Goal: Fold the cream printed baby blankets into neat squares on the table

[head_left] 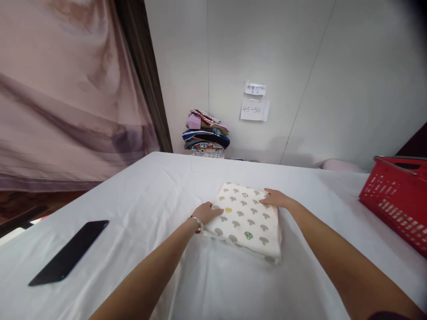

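A folded white cloth with a mushroom print (248, 220) lies on the white-covered table (140, 195). My left hand (207, 212) rests on the cloth's left edge, fingers laid flat on top, a bead bracelet on the wrist. My right hand (275, 198) lies on the far right corner of the cloth, fingers stretched flat. Neither hand lifts the cloth; both press lightly on it.
A black phone (70, 257) lies flat at the table's left. A red plastic basket (396, 200) stands at the right edge. A stack of folded clothes (206, 135) sits against the white wall at the back. Pink curtain (66, 89) hangs left. Paper notes (254, 110) are stuck on the wall.
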Motion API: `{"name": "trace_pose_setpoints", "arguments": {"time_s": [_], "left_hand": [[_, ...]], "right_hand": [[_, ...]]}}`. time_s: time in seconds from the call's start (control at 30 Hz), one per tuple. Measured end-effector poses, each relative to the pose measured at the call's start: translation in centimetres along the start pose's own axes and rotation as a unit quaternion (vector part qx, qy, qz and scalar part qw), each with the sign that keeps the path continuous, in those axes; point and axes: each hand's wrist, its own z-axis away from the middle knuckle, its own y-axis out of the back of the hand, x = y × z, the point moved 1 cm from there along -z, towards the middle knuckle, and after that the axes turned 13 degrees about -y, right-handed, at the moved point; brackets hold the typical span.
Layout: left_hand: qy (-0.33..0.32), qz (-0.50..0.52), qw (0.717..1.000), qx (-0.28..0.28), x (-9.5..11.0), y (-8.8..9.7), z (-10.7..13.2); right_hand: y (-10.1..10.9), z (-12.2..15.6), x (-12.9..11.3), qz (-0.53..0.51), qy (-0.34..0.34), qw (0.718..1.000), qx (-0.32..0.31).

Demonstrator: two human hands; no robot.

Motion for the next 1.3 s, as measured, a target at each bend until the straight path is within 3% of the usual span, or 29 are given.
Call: {"name": "trace_pose_setpoints", "arguments": {"time_s": [0.17,0.3,0.4,0.47,0.57,0.7,0.8,0.97,1.13,1.3], "left_hand": [[-0.031,-0.014,0.999,-0.011,0.8,1.5,-1.1],[-0.137,-0.141,0.980,0.035,2.1,5.8,-4.8],[-0.156,-0.206,0.958,0.122,3.1,8.7,-8.3],[-0.151,-0.206,0.954,0.155,3.6,8.9,-9.7],[-0.204,-0.172,0.953,0.144,3.9,6.6,-9.0],[-0.338,-0.107,0.930,0.096,3.3,1.7,-4.2],[-0.378,-0.098,0.918,0.073,2.6,-0.6,-0.7],[-0.384,-0.133,0.910,0.078,3.2,-2.8,1.5],[-0.394,-0.166,0.899,0.092,5.7,-5.0,1.4],[-0.344,-0.184,0.915,0.101,7.0,-5.5,0.6]], "right_hand": [[0.9,-0.3,0.4,-0.031,-0.011,0.991,-0.127],[0.9,2.1,0.0,-0.180,-0.041,0.944,-0.272],[0.0,4.1,-0.5,-0.271,-0.068,0.914,-0.295],[-0.9,4.9,-0.5,-0.267,-0.094,0.916,-0.283],[-1.8,5.5,0.0,-0.272,-0.089,0.923,-0.256],[-2.2,6.1,1.1,-0.354,-0.048,0.919,-0.169],[-2.9,7.1,0.9,-0.379,-0.041,0.917,-0.121],[-4.7,8.5,-0.7,-0.388,-0.053,0.914,-0.106],[-5.3,9.4,-1.3,-0.381,-0.056,0.920,-0.078],[-5.5,10.3,-1.1,-0.367,-0.053,0.927,-0.062]]}}
